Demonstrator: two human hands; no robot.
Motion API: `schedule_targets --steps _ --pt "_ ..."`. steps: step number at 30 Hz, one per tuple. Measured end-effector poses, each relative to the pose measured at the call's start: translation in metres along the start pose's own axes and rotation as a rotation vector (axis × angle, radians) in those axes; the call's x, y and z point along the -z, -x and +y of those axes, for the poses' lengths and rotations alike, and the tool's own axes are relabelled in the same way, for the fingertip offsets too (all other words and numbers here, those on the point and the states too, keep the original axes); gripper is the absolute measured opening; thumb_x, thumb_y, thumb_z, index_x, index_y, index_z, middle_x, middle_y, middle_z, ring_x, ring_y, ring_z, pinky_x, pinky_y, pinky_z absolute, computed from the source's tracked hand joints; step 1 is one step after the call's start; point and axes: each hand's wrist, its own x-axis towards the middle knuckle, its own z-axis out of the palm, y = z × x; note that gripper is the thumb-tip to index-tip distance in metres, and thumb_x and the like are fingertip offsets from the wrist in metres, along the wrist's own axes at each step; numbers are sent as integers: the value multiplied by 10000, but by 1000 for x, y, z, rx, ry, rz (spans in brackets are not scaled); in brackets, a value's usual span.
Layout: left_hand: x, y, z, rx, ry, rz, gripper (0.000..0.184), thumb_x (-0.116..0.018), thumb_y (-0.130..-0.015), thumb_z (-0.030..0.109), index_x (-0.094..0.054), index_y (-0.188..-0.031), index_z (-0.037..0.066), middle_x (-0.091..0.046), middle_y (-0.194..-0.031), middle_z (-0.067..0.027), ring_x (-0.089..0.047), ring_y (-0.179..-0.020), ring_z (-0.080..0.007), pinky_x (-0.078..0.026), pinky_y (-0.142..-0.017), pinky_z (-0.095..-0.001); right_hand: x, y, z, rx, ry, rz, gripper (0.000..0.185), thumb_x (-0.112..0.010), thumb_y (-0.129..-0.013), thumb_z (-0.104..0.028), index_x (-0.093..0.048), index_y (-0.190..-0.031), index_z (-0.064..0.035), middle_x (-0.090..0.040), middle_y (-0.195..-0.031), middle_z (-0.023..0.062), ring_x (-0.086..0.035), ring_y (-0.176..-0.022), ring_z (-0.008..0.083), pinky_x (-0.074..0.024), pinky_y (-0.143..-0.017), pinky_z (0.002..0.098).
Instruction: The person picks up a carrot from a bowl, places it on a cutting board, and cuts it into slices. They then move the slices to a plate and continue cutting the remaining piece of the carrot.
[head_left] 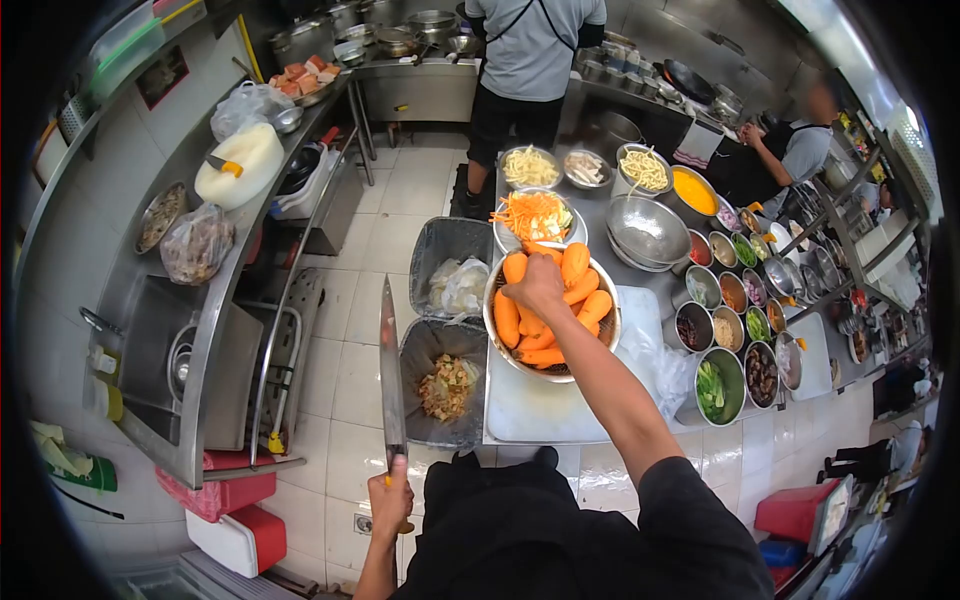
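Note:
My left hand (391,495) is closed around the handle of a large kitchen knife (391,370), its long blade pointing up and away from me over the floor. My right hand (540,283) reaches into a round colander (612,335) full of peeled orange carrots (590,310). Its fingers are curled round a carrot at the top of the pile, and the hand partly hides it. The colander rests on a white cutting board (540,415). Just beyond the colander is a bowl of shredded carrot and other vegetables (533,215).
Left of the board stand bins lined with dark bags, one with food scraps (448,388). A crumpled clear plastic bag (665,365) lies on the board's right side. Metal containers of ingredients (718,385) fill the counter. A person (530,60) stands ahead; another works at the right.

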Motion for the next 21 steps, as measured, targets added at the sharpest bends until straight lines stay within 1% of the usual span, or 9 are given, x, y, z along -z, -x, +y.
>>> schedule_targets --steps 1,2,4,6,8,11,14,17,21 --pt "3 0 5 117 111 -55 583 -595 -913 533 -458 -585 71 -446 -495 -4 -408 -415 -75 -334 -407 -270 3 3 5 -7 8 6 687 -818 -637 -280 -542 -1175 47 -551 -1222 218 -560 -1121 362 -487 -946 406" --pt "5 -6 2 106 56 -92 672 -442 -908 691 -421 -592 99 -397 -476 4 -385 -378 -89 -321 -381 -269 8 5 11 35 -180 -3 648 -801 -644 -261 -562 -1166 38 -591 -1174 204 -592 -1063 335 -488 -930 399" --pt "8 -13 0 186 151 -179 698 -389 -897 731 -423 -601 100 -374 -469 10 -358 -371 -96 -306 -379 -267 11 10 33 66 -366 -13 610 -783 -650 -242 -582 -1158 29 -630 -1126 189 -625 -1005 309 -488 -915 391" --pt "12 -23 -1 332 331 -334 782 -234 -855 829 -420 -609 110 -318 -455 15 -291 -351 -123 -276 -378 -269 -3 9 61 182 -822 -69 535 -731 -686 -204 -602 -1153 24 -667 -1044 126 -641 -920 219 -495 -857 344" --pt "13 -24 9 325 322 -411 800 -239 -807 876 -406 -592 124 -315 -449 12 -293 -338 -129 -289 -374 -279 28 46 60 190 -1172 -213 496 -635 -750 -122 -552 -1219 18 -636 -1061 55 -611 -913 131 -485 -819 254" --pt "10 -24 20 352 297 -492 804 -252 -774 905 -397 -579 138 -302 -439 15 -293 -325 -127 -288 -359 -280 58 90 76 282 -1371 -344 623 -626 -676 -175 -526 -1262 11 -644 -1098 95 -614 -963 166 -478 -871 272" --pt "0 -31 20 330 278 -412 805 -251 -758 917 -396 -574 147 -309 -436 18 -280 -315 -124 -288 -350 -284 58 124 102 255 -1507 -324 722 -639 -630 -205 -496 -1303 13 -648 -1121 129 -618 -1014 200 -476 -924 289" --pt "-12 -30 22 278 209 -377 807 -252 -741 930 -376 -571 152 -300 -434 17 -279 -311 -129 -280 -349 -281 66 153 116 216 -1662 -340 773 -720 -608 -279 -489 -1280 25 -640 -1040 132 -640 -873 200 -523 -791 300" --pt "-30 -20 29 291 175 -341 808 -244 -781 901 -382 -576 132 -316 -442 12 -288 -332 -122 -282 -356 -275 79 183 135 104 -1842 -407 706 -734 -651 -269 -502 -1259 3 -631 -1034 121 -627 -830 193 -519 -733 300"
